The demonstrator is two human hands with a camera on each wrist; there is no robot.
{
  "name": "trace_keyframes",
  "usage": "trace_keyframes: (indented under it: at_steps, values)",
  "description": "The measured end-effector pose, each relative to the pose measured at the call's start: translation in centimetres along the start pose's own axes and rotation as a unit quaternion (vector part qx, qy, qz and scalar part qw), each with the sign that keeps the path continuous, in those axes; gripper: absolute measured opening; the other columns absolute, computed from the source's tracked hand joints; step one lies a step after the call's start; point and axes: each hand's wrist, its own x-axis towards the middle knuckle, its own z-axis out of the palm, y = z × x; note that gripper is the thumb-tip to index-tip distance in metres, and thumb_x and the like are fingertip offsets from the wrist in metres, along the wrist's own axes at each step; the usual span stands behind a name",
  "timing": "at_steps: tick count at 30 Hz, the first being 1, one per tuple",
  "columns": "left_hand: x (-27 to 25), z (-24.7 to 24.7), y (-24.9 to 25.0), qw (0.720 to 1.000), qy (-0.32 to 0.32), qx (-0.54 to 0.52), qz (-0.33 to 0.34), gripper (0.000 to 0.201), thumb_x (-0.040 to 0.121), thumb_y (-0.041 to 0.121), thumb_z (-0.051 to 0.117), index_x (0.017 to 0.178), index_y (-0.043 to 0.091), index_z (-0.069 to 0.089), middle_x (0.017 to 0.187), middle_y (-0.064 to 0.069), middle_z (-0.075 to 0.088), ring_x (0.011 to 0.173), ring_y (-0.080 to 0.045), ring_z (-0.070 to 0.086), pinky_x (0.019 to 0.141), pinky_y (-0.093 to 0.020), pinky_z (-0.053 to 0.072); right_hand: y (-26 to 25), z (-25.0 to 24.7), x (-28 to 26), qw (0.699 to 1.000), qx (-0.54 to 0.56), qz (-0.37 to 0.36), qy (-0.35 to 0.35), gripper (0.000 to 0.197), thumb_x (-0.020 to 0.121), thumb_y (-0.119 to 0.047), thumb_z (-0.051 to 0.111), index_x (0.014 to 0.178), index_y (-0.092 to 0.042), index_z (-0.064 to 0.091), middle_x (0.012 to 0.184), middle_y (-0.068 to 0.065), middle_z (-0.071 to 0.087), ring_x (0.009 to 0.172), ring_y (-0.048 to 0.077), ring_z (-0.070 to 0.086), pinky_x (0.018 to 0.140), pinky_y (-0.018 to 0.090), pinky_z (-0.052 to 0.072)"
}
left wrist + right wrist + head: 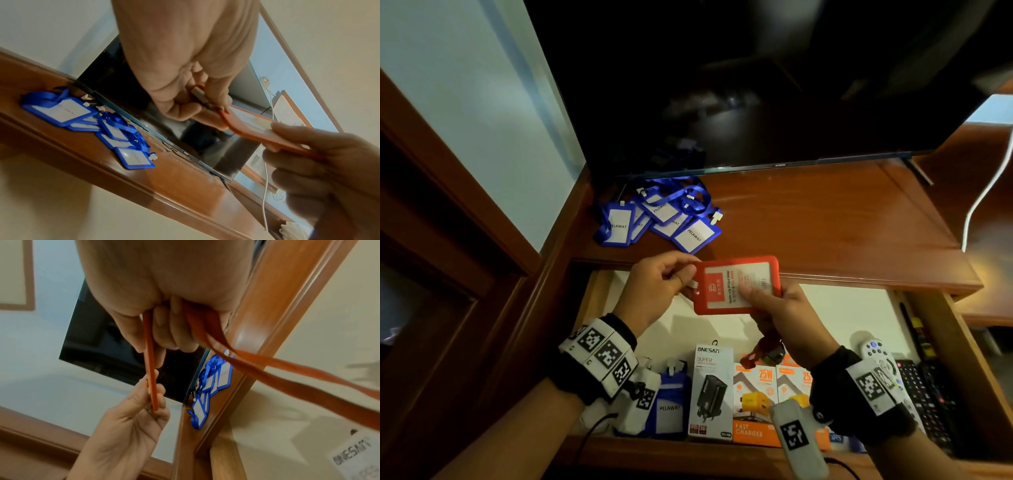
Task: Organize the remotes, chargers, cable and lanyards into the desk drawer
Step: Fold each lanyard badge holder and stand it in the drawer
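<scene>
The red card holder is held in mid-air above the open drawer, just in front of the desk edge, its long axis running from 9 o'clock to 3 o'clock. The left hand pinches the clip end at 9 o'clock between thumb and fingers; the right hand grips the lower corner toward 4 o'clock, thumb on the face and fingers curled beneath. The right wrist view shows the red strap also passing through the right hand and trailing away loose. Judgement: the holder hangs directly over the bare rear floor of the drawer, so placement calls for a straight lowering; the right hand is nearer that spot and carries the strap, which could snag on the boxes below. Count: one red holder, in hand. Blue lanyards lie heaped on the desk at 11 o'clock from the hands, well apart; about five badge holders are visible, but overlap prevents an exact figure. One further blue lanyard stands at the drawer front at 6 o'clock below the left hand. Charger boxes in the drawer front row: three, one white and two orange. Remotes at 4 o'clock by the right wall: at least three, one white and two or more black; the exact number cannot be told. A white cable runs past the desk at 2 o'clock.
</scene>
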Motion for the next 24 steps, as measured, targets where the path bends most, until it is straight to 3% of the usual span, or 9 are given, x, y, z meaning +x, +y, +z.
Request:
trace_keyframes:
  at_steps: [2, 4, 6, 9, 15, 17, 20, 24]
  values:
    - [-0.2, -0.4, 0.4, 1.000, 0.015, -0.007, -0.002, 0.008, 0.091, 0.012, 0.057, 0.092, 0.015, 0.065, 0.079, 0.000, 0.069, 0.063, -0.004, 0.067, 0.053, -0.007, 0.046, 0.1, -0.1, 0.0, 1.000, 0.014, -0.005, -0.002, 0.009, 0.092, -0.005, 0.053, 0.092, -0.002, 0.061, 0.057, -0.008, 0.067, 0.044, -0.001, 0.059, 0.045, 0.007, 0.042]
    - [-0.2, -0.8, 0.6, 0.999, 0.023, -0.030, -0.027, 0.013, 0.091, 0.012, 0.057, 0.085, 0.008, 0.067, 0.073, -0.004, 0.070, 0.055, -0.008, 0.066, 0.050, -0.012, 0.046, 0.2, 0.0, 0.0, 1.000, 0.025, -0.006, -0.007, 0.010, 0.092, -0.005, 0.053, 0.094, -0.001, 0.062, 0.059, -0.007, 0.069, 0.047, 0.001, 0.061, 0.046, 0.008, 0.044]
    - [-0.2, -1.0, 0.5, 0.995, 0.029, -0.066, -0.073, 0.020, 0.093, 0.014, 0.056, 0.081, 0.004, 0.068, 0.070, -0.005, 0.069, 0.055, -0.013, 0.066, 0.052, -0.018, 0.045, 0.2, 0.3, 0.1, 0.999, 0.040, -0.002, -0.011, 0.013, 0.092, -0.004, 0.052, 0.098, 0.003, 0.061, 0.054, -0.007, 0.066, 0.043, 0.000, 0.058, 0.044, 0.008, 0.042]
    - [0.0, -1.0, 0.3, 0.978, 0.020, -0.143, -0.150, 0.025, 0.095, 0.019, 0.051, 0.074, 0.009, 0.063, 0.061, 0.001, 0.063, 0.060, -0.014, 0.061, 0.059, -0.024, 0.042, 0.3, 0.7, 0.3, 0.999, 0.044, -0.002, -0.016, 0.013, 0.091, -0.006, 0.053, 0.099, 0.002, 0.061, 0.054, -0.008, 0.065, 0.040, 0.001, 0.054, 0.041, 0.010, 0.040]
    - [-0.1, -0.7, 0.0, 0.886, -0.005, -0.367, -0.284, 0.018, 0.092, 0.022, 0.048, 0.079, 0.014, 0.057, 0.068, -0.002, 0.059, 0.062, -0.014, 0.057, 0.060, -0.025, 0.042, 0.5, 0.9, 0.8, 0.999, 0.038, -0.021, -0.023, 0.020, 0.081, -0.017, 0.060, 0.095, -0.005, 0.065, 0.067, -0.003, 0.070, 0.043, 0.003, 0.052, 0.044, 0.014, 0.040]
    - [-0.2, -0.6, -0.4, 0.896, -0.013, -0.346, -0.279, 0.016, 0.092, 0.018, 0.046, 0.086, 0.011, 0.060, 0.074, -0.005, 0.061, 0.065, -0.015, 0.058, 0.059, -0.024, 0.044, 0.5, 0.8, 0.9, 0.999, 0.037, -0.021, -0.026, 0.025, 0.076, -0.023, 0.061, 0.094, -0.007, 0.066, 0.068, -0.001, 0.071, 0.044, 0.004, 0.050, 0.045, 0.016, 0.039]
    - [-0.3, -0.7, -0.6, 0.935, -0.021, -0.266, -0.235, 0.024, 0.095, 0.012, 0.042, 0.105, 0.012, 0.064, 0.086, -0.007, 0.065, 0.073, -0.015, 0.061, 0.062, -0.024, 0.049, 0.8, 0.5, 1.2, 0.999, 0.033, -0.017, -0.025, 0.024, 0.075, -0.025, 0.062, 0.092, -0.009, 0.067, 0.066, -0.002, 0.069, 0.044, 0.006, 0.041, 0.047, 0.021, 0.033]
    - [-0.5, -1.2, 0.2, 0.956, -0.065, -0.214, -0.189, 0.025, 0.093, 0.035, 0.050, 0.089, 0.020, 0.069, 0.082, 0.001, 0.068, 0.082, -0.012, 0.065, 0.075, -0.030, 0.049, 1.0, -0.2, 1.6, 0.999, 0.034, -0.014, -0.014, 0.025, 0.076, -0.025, 0.062, 0.093, -0.008, 0.067, 0.064, -0.003, 0.068, 0.044, 0.005, 0.041, 0.045, 0.018, 0.034]
